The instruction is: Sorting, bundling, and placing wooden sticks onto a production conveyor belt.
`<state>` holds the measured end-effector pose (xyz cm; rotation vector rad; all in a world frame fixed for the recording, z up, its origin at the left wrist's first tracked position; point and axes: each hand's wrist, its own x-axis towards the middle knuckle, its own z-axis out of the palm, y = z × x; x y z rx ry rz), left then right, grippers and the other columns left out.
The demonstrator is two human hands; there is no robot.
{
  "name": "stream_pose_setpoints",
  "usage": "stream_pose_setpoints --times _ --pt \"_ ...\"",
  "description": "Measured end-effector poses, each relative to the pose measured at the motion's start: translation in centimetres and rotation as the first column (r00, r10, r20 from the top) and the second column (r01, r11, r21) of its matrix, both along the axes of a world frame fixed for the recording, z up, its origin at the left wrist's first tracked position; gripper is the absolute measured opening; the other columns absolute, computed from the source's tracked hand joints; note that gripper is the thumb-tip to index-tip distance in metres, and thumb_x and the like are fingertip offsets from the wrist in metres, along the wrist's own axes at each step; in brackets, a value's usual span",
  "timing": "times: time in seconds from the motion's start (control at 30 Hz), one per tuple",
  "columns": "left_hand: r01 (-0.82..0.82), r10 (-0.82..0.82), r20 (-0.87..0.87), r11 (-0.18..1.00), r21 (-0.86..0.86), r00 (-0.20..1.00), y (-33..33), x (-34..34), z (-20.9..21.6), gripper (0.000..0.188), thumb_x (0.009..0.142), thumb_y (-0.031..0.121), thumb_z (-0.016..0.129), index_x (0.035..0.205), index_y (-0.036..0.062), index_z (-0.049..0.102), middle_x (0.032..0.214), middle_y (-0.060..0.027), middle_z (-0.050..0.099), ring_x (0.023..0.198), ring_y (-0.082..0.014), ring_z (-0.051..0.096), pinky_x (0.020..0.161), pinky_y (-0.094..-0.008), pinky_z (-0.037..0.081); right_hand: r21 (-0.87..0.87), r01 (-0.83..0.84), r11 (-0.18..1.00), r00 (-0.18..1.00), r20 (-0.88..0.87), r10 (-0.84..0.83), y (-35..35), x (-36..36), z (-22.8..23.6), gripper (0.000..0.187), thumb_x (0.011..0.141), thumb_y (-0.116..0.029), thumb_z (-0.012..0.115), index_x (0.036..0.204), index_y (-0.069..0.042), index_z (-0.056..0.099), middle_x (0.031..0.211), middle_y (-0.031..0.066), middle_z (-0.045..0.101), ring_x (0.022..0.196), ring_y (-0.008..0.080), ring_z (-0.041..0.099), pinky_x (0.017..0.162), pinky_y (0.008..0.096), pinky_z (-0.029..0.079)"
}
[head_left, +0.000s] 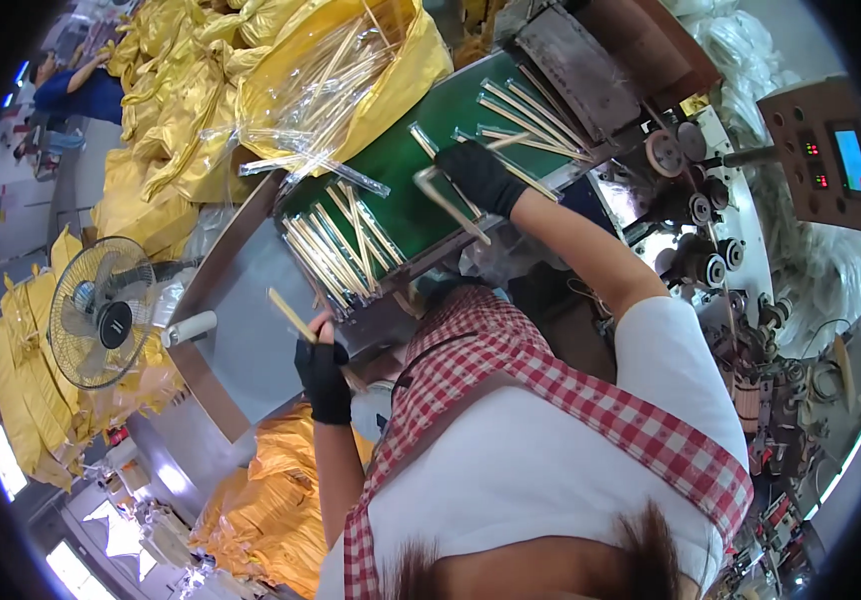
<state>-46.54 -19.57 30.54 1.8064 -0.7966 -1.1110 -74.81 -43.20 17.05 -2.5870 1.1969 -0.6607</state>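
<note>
In my left hand [324, 378], which wears a black glove with bare fingertips, is a pair of pale wooden chopsticks [291, 314], gripped in closed fingers near the belt's left end. My right hand [479, 177], also black-gloved, reaches over the green belt [429, 225]. Its fingers close around a clear-wrapped chopstick packet [459, 212] that slants toward me; the fingertips are partly hidden. Several wrapped chopstick packets [326, 255] lie side by side at the belt's left end. More packets [536, 112] are spread on the belt beyond my right hand.
A yellow sack [416, 75] of wrapped chopsticks stands behind the belt. Left is a grey metal tray [241, 325] and a fan [106, 315]. Machine rollers [696, 208] and a control panel [826, 160] stand right. Another person [81, 92] is at the far left.
</note>
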Motion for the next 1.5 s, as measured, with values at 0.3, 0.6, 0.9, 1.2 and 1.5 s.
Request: stream_pose_setpoints --times 0.3,0.6,0.9,1.2,1.5 --pt "0.195 -0.226 -0.065 0.929 -0.316 0.972 -10.4 -6.6 3.0 0.021 0.079 0.013 0.073 0.093 0.0011 0.063 0.074 0.0031 0.058 0.069 -0.0089 0.052 0.063 -0.0231 0.040 0.546 -0.476 0.689 0.489 0.816 -0.309 9.0 6.1 15.0 0.014 0.092 -0.015 0.054 0.099 -0.004 0.049 0.079 0.0024 0.051 0.070 0.0119 0.050 0.064 0.0240 0.041" --pt "0.228 -0.244 -0.196 0.968 -0.103 0.950 -7.2 -4.5 11.7 0.016 0.079 0.012 0.073 0.086 0.0030 0.062 0.072 0.0039 0.056 0.066 -0.0050 0.050 0.059 -0.0208 0.038 0.675 -0.558 0.482 0.568 0.734 -0.372 10.1 5.0 21.0 0.019 0.094 -0.025 0.053 0.098 -0.007 0.056 0.072 -0.0032 0.049 0.062 0.0053 0.047 0.057 0.0195 0.037" --pt "0.227 -0.242 -0.061 0.956 -0.186 0.968 -4.9 -3.2 14.0 0.017 0.079 0.017 0.072 0.085 0.0049 0.062 0.065 0.0069 0.050 0.058 -0.0016 0.042 0.051 -0.0185 0.029 0.698 -0.655 0.288 0.584 0.710 -0.393 10.6 7.0 22.3 0.026 0.092 -0.031 0.055 0.097 -0.006 0.059 0.068 -0.0048 0.047 0.056 0.0039 0.038 0.052 0.0191 0.027" --pt "0.181 -0.201 -0.097 0.966 -0.187 0.975 -4.8 -2.5 14.1 0.016 0.084 0.019 0.065 0.087 0.0034 0.062 0.066 0.0068 0.050 0.058 -0.0014 0.042 0.052 -0.0186 0.029 0.710 -0.693 0.128 0.569 0.647 -0.508 10.0 7.4 21.8 0.023 0.091 -0.028 0.058 0.094 -0.006 0.063 0.084 -0.0037 0.058 0.076 0.0054 0.050 0.067 0.0201 0.039" --pt "0.376 -0.382 -0.182 0.924 -0.068 0.906 -2.1 -1.3 13.6 0.018 0.086 0.019 0.064 0.084 0.0011 0.063 0.069 0.0025 0.054 0.066 -0.0049 0.048 0.059 -0.0226 0.038 0.519 0.097 0.849 0.562 0.676 -0.477 -0.1 2.7 13.3 0.023 0.091 -0.029 0.057 0.084 -0.007 0.059 0.071 -0.0008 0.056 0.057 0.0115 0.053 0.054 0.0267 0.043"
